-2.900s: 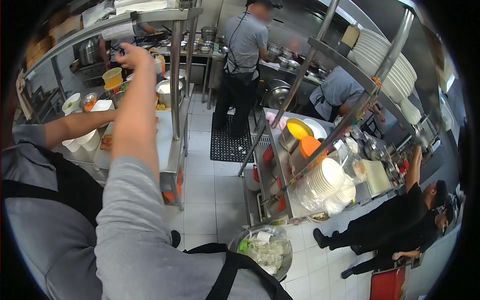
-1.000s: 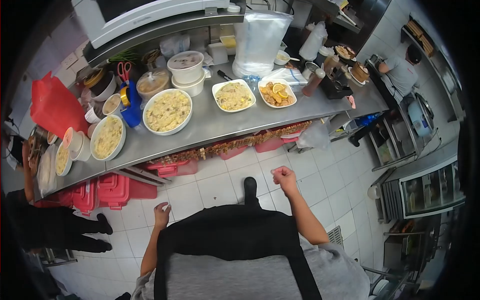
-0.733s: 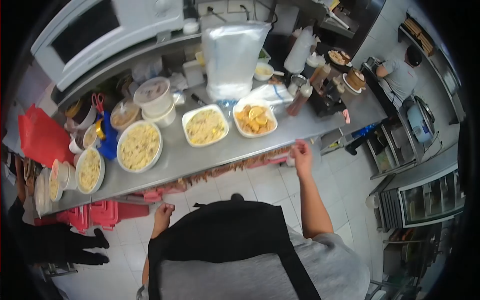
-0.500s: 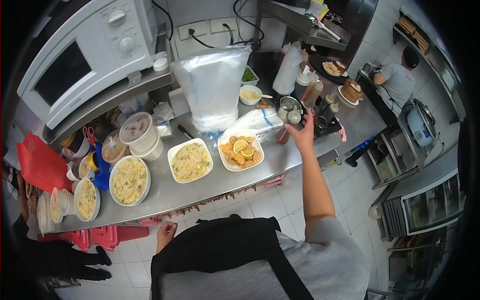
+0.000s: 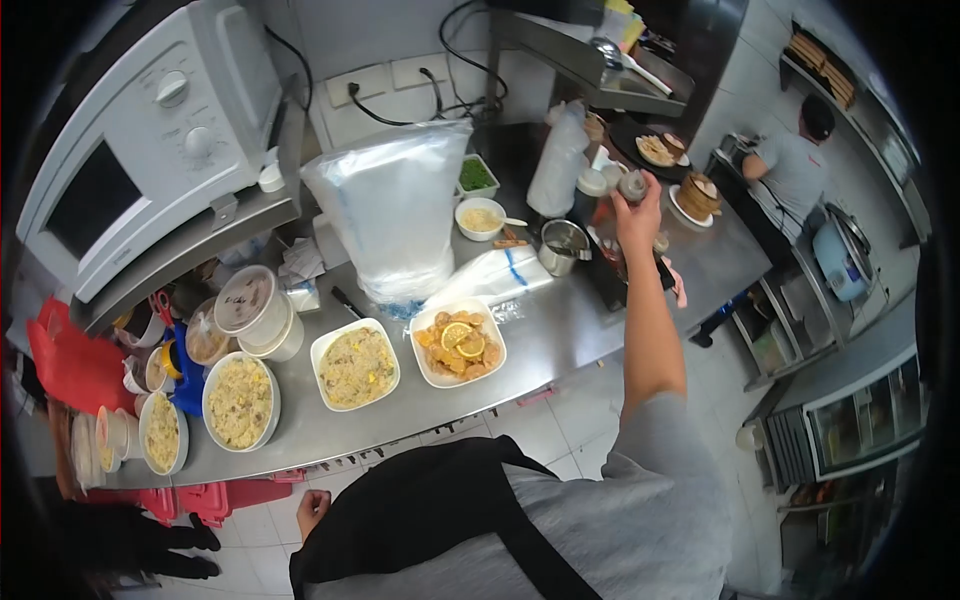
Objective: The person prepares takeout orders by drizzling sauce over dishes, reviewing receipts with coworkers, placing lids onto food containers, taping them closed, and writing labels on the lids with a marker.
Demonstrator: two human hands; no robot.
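At the left end of the steel counter (image 5: 548, 335) stands a red bag (image 5: 72, 352). Along the front edge, going to the right, there are first a round bowl of fried rice (image 5: 163, 433), then a larger round bowl of fried rice (image 5: 242, 402). Behind this one, a lidded tub (image 5: 247, 298) sits on another tub. The left hand (image 5: 312, 512) is below the front edge, close to the black apron (image 5: 405, 520); its fingers are curled together, and I see no object in it. Next comes a square bowl of fried rice (image 5: 356, 367), and toward the back edge a tall stack of clear bags (image 5: 395, 215). Near the front edge, a square dish with lemon slices (image 5: 460, 343) follows. Farther right are a small bowl with a spoon (image 5: 480, 219) and a metal cup (image 5: 563, 246). The right hand (image 5: 640, 218) reaches over the right part of the counter, its fingers clamped around a bottle (image 5: 632, 186); whether the bottle is lifted, I cannot tell. Just beyond, near the right end, a steamer basket (image 5: 697, 197) rests on a white plate (image 5: 680, 212).
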